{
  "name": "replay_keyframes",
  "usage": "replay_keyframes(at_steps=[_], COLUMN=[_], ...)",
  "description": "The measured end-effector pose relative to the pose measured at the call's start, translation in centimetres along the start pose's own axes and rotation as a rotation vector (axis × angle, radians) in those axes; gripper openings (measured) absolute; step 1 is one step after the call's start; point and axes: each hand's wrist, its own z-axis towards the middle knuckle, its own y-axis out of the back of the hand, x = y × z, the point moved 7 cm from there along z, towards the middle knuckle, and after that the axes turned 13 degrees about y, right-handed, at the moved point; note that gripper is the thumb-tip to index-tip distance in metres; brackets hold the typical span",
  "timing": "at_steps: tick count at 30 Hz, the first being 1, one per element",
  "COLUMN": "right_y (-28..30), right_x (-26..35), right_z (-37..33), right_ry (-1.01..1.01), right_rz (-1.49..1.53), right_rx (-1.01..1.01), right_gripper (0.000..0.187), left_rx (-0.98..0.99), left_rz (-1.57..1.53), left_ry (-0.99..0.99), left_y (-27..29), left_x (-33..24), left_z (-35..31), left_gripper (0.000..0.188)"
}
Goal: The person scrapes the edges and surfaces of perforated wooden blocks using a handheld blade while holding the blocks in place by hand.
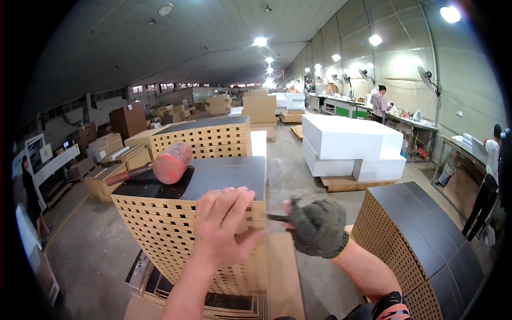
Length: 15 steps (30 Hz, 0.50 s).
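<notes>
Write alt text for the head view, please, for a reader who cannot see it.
A bare left hand is at a stack of perforated boards; the gloved right hand grips a thin dark tool beside it. A red mallet lies on top, with white blocks beyond in a workshop.

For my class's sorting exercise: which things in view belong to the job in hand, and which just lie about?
Likely job:
board stack, left hand on it
dark tool in right hand
mallet, perhaps

Likely lying about:
white stack
tan stack
</notes>
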Motion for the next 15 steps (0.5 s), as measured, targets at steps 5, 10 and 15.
replay_keyframes(at_steps=[5, 10, 15], right_y=[2.1, -0.2, -2.1], right_x=[-0.2, 2.0, 4.0], right_z=[-2.4, -4.3, -5.2], right_ry=[-0.192, -0.266, -0.237], right_rz=[0.067, 0.255, 0.340], right_rx=[-0.377, -0.170, -0.028], right_gripper=[0.062, 0.057, 0.054], left_rx=[-0.065, -0.139, -0.076], left_rz=[-0.003, -0.020, -0.022], left_ry=[0.016, 0.053, 0.040], left_y=[-0.2, -0.5, -0.1], left_x=[0.1, 0.5, 0.6], left_z=[0.0, 0.0, 0.1], left_gripper=[0.057, 0.047, 0.051])
